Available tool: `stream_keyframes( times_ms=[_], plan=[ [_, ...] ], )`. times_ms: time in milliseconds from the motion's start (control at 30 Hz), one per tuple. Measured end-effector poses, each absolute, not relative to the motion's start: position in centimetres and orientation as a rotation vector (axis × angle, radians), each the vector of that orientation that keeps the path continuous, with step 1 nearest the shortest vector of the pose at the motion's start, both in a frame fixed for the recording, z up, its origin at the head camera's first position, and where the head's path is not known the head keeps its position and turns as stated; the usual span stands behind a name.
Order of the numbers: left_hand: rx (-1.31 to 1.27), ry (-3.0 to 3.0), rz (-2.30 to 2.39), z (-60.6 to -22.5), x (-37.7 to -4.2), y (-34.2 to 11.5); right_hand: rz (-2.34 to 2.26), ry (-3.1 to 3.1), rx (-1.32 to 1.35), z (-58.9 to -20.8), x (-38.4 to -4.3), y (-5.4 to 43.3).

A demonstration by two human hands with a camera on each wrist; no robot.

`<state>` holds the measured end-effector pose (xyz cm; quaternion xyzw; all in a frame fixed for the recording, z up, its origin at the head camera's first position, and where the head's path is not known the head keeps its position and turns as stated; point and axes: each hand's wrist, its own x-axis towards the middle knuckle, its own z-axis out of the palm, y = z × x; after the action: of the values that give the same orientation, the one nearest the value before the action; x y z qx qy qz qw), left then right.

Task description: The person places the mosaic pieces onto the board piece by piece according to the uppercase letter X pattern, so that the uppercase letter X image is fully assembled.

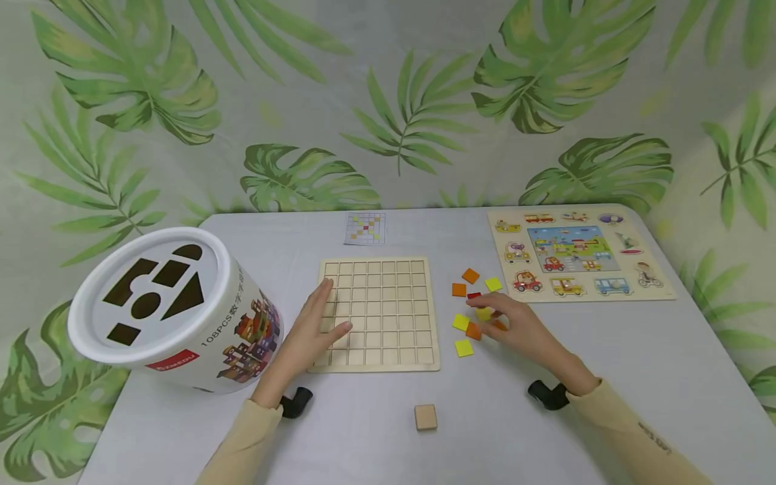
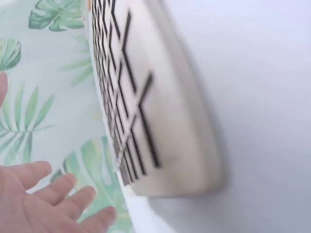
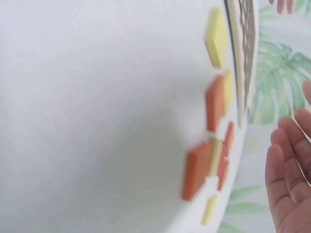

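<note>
A light wooden grid board (image 1: 382,313) lies flat in the middle of the table, its squares bare. My left hand (image 1: 312,337) is at the board's left edge with fingers extended; in the left wrist view the board (image 2: 182,160) looms close beside the hand (image 2: 39,206). Right of the board lie several small square tiles: yellow (image 1: 463,348), orange (image 1: 459,289) and red (image 1: 474,296). Over them hovers my right hand (image 1: 527,330), partly covering some. The right wrist view shows its fingers (image 3: 277,179) fairly straight, apart from the orange tile (image 3: 197,172).
A white bucket (image 1: 251,306) with shaped holes in its lid stands at the left. Behind the board lies a small pattern card (image 1: 366,229). A vehicle picture puzzle (image 1: 582,252) sits back right. Near the front is a wooden block (image 1: 426,417).
</note>
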<state>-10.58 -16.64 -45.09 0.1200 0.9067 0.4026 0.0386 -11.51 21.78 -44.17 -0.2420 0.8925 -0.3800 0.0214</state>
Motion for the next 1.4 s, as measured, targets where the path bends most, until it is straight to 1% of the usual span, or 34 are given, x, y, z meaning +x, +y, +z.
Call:
stream_keyframes(
  times_ms=[100,333,500,700,833,967,1100,1267,1400],
  plan=[
    [0.335,2.684,1.327,-45.6,-9.8,-17.4,-1.169,2.704,-0.771,-45.0,-10.8,21.5],
    [0.218,2.585,1.342,-46.9,-8.3,-18.5,-1.016,2.664,-0.777,-46.2,-9.9,21.1],
    [0.257,2.571,1.34,-47.5,-7.8,-18.8,-0.925,2.683,-0.764,-46.3,-9.8,20.6],
    [0.3,2.59,1.265,-47.6,-7.7,-18.5,-0.828,2.727,-0.809,-46.3,-10.0,20.2],
    [0.271,2.602,1.245,-47.7,-7.7,-18.4,-0.872,2.713,-0.812,-46.2,-10.3,20.0],
    [0.271,2.615,1.235,-47.8,-7.7,-18.4,-0.987,2.686,-0.8,-45.6,-11.3,19.1],
    [0.282,2.629,1.219,-47.8,-7.7,-18.4,-1.077,2.667,-0.865,-44.5,-13.0,17.3],
    [0.268,2.629,1.208,-47.8,-7.6,-18.3,-1.187,2.609,-0.951,-43.6,-15.6,13.7],
    [0.265,2.629,1.208,-47.8,-7.6,-18.4,-1.172,2.582,-0.975,-43.2,-17.5,10.1]
  ],
)
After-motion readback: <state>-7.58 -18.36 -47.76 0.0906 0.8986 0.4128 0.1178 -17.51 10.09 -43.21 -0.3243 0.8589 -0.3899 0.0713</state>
